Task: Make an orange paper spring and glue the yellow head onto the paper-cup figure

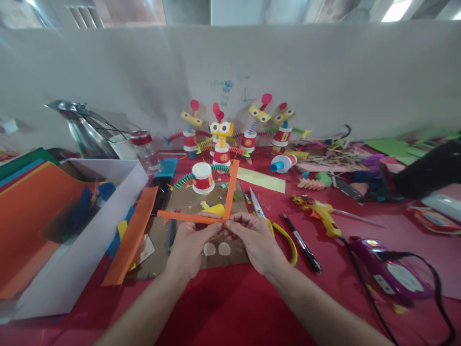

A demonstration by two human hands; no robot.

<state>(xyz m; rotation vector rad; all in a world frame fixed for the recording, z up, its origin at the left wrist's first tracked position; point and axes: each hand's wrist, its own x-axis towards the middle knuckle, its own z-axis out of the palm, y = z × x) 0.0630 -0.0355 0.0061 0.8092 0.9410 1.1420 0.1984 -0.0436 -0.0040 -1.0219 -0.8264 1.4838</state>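
Note:
Two narrow orange paper strips [231, 190] meet at a corner, one pointing up and one to the left. My left hand [194, 242] pinches them at the corner, fingers closed. Against it, my right hand [254, 240] pinches the same corner from the right. Below the hands is a brown cardboard sheet [230, 259] bearing two white rounded paper pieces [224, 249]. A yellow paper roll [215, 209] lies just behind the fingers. Farther back on the board stands a red and white paper cup [202, 179] with a folded green-blue paper arm.
Scissors [283, 235], a pen [301, 243], a yellow glue gun [324, 216] and a purple power strip [391, 271] lie right. At left are a white box [82, 240] and wide orange strip [133, 235]. Several cup figures [222, 154], a jar [146, 151] and a steel jug [88, 129] stand behind.

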